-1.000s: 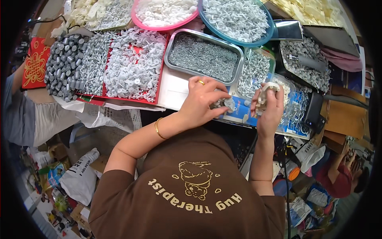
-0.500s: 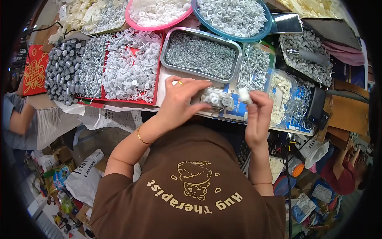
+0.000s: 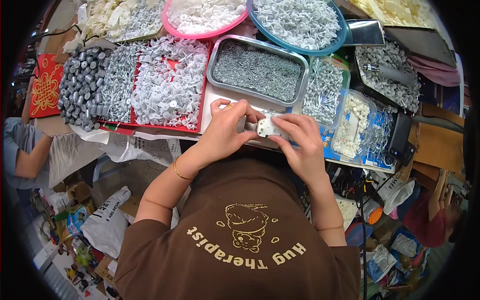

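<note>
Close to the table's near edge, a small pale plastic part [image 3: 267,128] with tiny dots or holes along its face sits between my hands. My left hand [image 3: 230,126] holds it from the left, thumb and fingers closed round that end. From the right, my right hand [image 3: 302,142] presses on it with thumb and fingertips. The fingers hide much of the part, and the small white cap-like piece is out of sight. Just beyond my hands stands a steel tray [image 3: 250,93] full of small screws.
Left of my hands is a red tray [image 3: 204,89] of white-headed pins, with grey cylinders [image 3: 82,85] beyond. A pink bowl [image 3: 200,36] and a blue bowl [image 3: 300,51] stand behind. Rightward are cream pieces [image 3: 347,145] and a black device [image 3: 400,132]. A person's arm [image 3: 32,157] shows far left.
My right hand has moved left, bringing its fingers onto the part beside my left hand. The white cap-like piece it held is no longer visible. The view has shifted slightly.
</note>
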Motion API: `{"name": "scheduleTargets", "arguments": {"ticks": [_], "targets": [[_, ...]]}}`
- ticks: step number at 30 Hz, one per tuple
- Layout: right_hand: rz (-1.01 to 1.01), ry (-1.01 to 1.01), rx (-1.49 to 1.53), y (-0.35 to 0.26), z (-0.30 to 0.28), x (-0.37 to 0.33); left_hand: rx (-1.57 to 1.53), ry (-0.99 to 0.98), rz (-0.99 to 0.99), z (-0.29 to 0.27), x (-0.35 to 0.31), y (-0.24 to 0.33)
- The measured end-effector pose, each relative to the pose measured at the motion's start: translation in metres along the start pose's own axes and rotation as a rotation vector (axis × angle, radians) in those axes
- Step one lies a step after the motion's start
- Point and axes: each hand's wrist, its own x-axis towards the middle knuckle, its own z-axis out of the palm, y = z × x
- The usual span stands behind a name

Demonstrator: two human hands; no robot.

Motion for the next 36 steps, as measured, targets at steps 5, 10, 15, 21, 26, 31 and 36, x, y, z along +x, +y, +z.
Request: {"name": "scheduleTargets", "arguments": {"ticks": [5, 10, 15, 21, 26, 31, 36], "targets": [[0.053, -0.029, -0.016, -0.002, -0.006, 0.002, 0.146, 0.057, 0.117, 0.005, -0.003, 0.009], [0.142, -0.027, -0.144, -0.007, -0.027, -0.005, 0.128, 0.120, 0.187, 0.010, -0.001, 0.011], [0.267, -0.062, 0.053, -0.001, -0.024, -0.010, 0.142, -0.034, 0.129, 0.000, 0.006, 0.012], [0.261, -0.073, 0.081, 0.003, -0.024, -0.009, 0.070, -0.039, 0.178, 0.002, 0.014, 0.013], [0.272, -0.098, 0.104, 0.005, -0.026, -0.008, 0.052, -0.054, 0.117, 0.006, 0.013, 0.014], [0.281, -0.082, 0.140, 0.006, -0.026, -0.008, 0.168, 0.020, 0.233, 0.010, 0.011, 0.012], [0.353, -0.098, 0.223, 0.007, -0.026, -0.005, 0.333, 0.121, 0.430, 0.021, 0.008, 0.001]]}}
